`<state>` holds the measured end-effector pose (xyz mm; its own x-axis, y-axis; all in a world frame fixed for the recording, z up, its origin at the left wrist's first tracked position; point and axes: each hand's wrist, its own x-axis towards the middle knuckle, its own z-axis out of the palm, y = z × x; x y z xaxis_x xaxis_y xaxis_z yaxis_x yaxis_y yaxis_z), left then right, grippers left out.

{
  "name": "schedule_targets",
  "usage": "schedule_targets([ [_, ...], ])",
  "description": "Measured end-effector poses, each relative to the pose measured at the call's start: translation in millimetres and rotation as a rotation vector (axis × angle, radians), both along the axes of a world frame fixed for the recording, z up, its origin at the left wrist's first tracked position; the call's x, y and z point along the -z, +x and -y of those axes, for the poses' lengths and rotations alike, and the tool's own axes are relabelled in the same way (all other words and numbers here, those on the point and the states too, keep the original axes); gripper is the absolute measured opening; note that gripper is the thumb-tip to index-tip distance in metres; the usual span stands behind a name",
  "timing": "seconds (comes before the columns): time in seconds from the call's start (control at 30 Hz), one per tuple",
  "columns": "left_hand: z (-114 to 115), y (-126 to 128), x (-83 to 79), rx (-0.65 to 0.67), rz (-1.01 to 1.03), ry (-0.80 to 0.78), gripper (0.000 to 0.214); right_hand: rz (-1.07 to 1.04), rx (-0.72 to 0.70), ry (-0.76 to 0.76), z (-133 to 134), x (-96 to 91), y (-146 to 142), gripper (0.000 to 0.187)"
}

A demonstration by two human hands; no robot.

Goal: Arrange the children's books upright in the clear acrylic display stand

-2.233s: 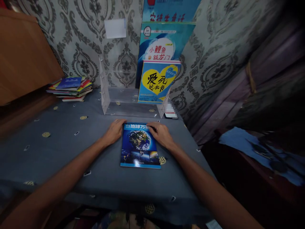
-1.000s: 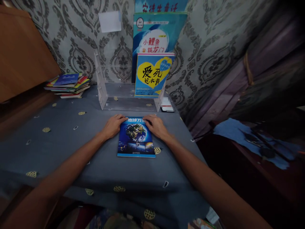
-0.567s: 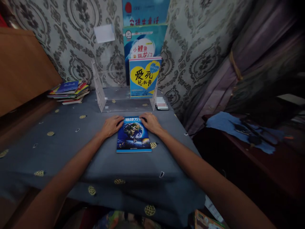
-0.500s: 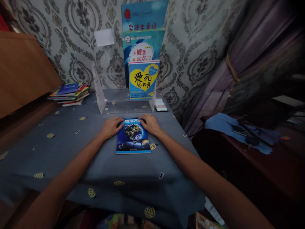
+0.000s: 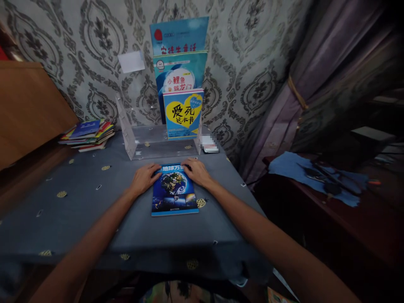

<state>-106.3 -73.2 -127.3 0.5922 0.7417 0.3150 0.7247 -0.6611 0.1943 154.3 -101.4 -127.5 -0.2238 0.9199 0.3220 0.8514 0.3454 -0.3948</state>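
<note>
A blue book (image 5: 174, 202) with a picture of the Earth on its cover lies flat on the table, cover up. My left hand (image 5: 145, 179) holds its upper left corner, fingers curled at the edge and thumb near the cover. At the upper right corner my right hand (image 5: 196, 171) grips it in the same way. Just behind the book stands a clear acrylic rack (image 5: 128, 134). On the rack's right side, three books lean in tiers: a blue one with a yellow heart (image 5: 183, 115) in front, a teal one (image 5: 181, 63) behind it, and another blue one (image 5: 179, 35) at the back.
A stack of thin books (image 5: 88, 134) lies at the back left beside a wooden panel (image 5: 31, 109). Right of the rack sits a small, partly blurred object (image 5: 208, 144). A blue cloth (image 5: 290, 168) with dark items lies on a dark red surface at right, near a tied curtain (image 5: 284, 109).
The camera has tilted slightly up, so the table and books appear lower in the view. Both hands stay at the book's upper corners, and the book itself shows no clear movement.
</note>
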Motion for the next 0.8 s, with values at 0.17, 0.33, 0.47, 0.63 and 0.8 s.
schedule_targets([
  [0.17,9,6,-4.2,-0.059,-0.067,-0.038,0.039,-0.063,-0.005,-0.021,1,-1.2,2,0.027],
  [0.33,24,7,-20.0,-0.03,-0.232,-0.185,0.066,-0.11,-0.021,-0.002,-1,1.7,5,0.026],
  [0.47,46,11,-35.0,0.185,-0.37,-0.352,0.102,-0.116,-0.031,0.011,-2,3.4,6,0.025],
  [0.63,65,21,-41.4,0.334,-0.442,-0.446,0.117,-0.105,-0.039,0.012,-1,2.6,6,0.024],
  [0.8,55,12,-47.5,0.366,-0.473,-0.486,0.109,-0.054,0.015,-0.011,4,-5.5,5,0.025],
])
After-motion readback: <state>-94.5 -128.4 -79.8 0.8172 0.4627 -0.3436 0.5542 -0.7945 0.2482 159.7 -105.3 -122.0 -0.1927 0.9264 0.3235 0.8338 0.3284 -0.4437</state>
